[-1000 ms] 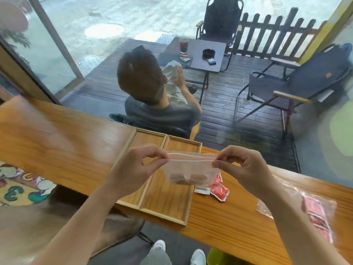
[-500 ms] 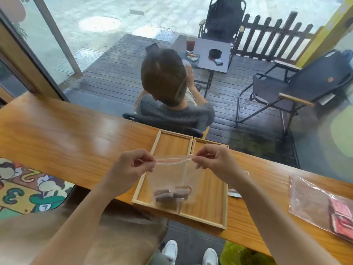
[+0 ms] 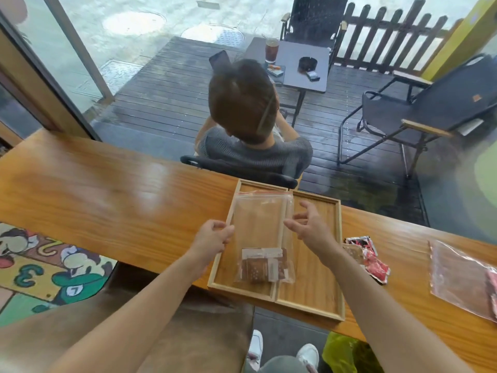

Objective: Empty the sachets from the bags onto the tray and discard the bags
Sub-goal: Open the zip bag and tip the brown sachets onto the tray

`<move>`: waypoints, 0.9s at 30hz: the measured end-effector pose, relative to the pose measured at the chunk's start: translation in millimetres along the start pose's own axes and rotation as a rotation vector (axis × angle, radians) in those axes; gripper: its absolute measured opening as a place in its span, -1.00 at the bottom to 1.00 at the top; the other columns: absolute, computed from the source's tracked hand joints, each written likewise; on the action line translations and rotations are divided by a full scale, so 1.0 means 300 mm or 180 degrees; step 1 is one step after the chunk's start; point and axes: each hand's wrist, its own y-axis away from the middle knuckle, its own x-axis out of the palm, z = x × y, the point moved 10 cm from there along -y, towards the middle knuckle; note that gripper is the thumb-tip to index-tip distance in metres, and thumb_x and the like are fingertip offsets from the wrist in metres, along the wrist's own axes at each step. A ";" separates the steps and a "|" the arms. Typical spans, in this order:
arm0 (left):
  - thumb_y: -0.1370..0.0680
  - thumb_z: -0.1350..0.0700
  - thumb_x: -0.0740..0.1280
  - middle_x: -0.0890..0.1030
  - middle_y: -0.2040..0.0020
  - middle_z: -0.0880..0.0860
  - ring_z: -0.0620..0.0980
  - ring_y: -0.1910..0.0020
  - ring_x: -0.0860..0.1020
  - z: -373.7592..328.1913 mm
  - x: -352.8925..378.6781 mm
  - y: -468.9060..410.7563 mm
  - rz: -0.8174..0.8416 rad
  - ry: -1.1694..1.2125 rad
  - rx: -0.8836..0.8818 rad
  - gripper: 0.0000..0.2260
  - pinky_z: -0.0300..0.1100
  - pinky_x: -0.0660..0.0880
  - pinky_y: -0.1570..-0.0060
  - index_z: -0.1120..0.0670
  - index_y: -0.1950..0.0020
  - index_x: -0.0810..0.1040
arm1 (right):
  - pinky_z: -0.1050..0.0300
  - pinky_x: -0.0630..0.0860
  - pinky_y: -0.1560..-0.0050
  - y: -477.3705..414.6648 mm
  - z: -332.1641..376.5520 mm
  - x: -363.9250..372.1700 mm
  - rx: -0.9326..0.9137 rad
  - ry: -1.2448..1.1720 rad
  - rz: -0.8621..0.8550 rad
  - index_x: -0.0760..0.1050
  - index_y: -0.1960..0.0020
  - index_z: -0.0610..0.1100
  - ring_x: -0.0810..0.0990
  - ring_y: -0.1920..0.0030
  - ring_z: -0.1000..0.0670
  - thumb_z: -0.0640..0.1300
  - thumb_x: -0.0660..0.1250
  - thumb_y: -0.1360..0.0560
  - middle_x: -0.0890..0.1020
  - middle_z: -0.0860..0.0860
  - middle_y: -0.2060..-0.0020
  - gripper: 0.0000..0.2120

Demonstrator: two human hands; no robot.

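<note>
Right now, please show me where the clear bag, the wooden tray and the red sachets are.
clear bag [image 3: 258, 227]: head view, its empty upper part.
wooden tray [image 3: 339, 265]: head view, its right rim.
red sachets [image 3: 373, 262]: head view, the middle of the loose pile right of the tray.

Café-type setting. Long wooden desk [image 3: 107, 189] against window; outside: decked terrace, folding chairs [image 3: 430, 109], small table [image 3: 304, 68] with iced drink [image 3: 271, 51], ashtray [image 3: 308, 63], seated patron [image 3: 250, 125].
</note>
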 end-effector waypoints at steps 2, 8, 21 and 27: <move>-0.53 0.00 0.28 0.56 -0.01 0.05 -0.04 0.03 0.53 0.086 0.039 -0.004 0.0132 -0.0205 -0.0333 -0.75 -0.17 0.49 0.16 0.08 -0.15 0.43 | 0.12 0.50 0.06 0.027 -0.088 0.038 0.0314 0.0142 0.0202 0.20 -0.38 -0.01 0.53 -0.01 0.05 -0.02 0.34 -0.46 0.50 0.05 -0.02 -0.44; -0.51 0.03 0.31 0.55 0.06 0.04 -0.01 0.06 0.52 0.168 0.109 0.006 0.0291 -0.0664 -0.0444 -0.90 -0.10 0.50 0.06 0.03 0.06 0.44 | 0.25 0.44 0.23 0.107 -0.258 0.081 0.0770 0.0423 0.0292 0.47 -0.11 -0.11 0.53 0.10 0.11 -0.06 0.32 -0.48 0.57 0.05 0.08 -0.76; -0.53 0.19 0.28 0.57 0.29 0.10 -0.03 0.36 0.46 0.150 0.095 0.058 0.0484 -0.0501 -0.0574 -0.88 -0.20 0.44 0.36 0.15 0.21 0.49 | 0.15 0.47 0.48 0.175 -0.248 0.123 0.0992 -0.0475 0.0345 0.46 0.27 -0.18 0.53 0.51 0.02 -0.15 0.29 -0.51 0.54 -0.02 0.51 -0.80; -0.51 0.22 0.28 0.55 0.39 0.08 -0.03 0.43 0.54 0.070 0.049 0.113 0.0791 0.0165 -0.0665 -0.88 -0.18 0.54 0.38 0.16 0.23 0.51 | 0.19 0.37 0.58 0.182 -0.126 0.139 0.0868 -0.0944 0.0634 0.41 0.41 -0.12 0.42 0.58 0.01 -0.19 0.27 -0.49 0.47 0.01 0.59 -0.71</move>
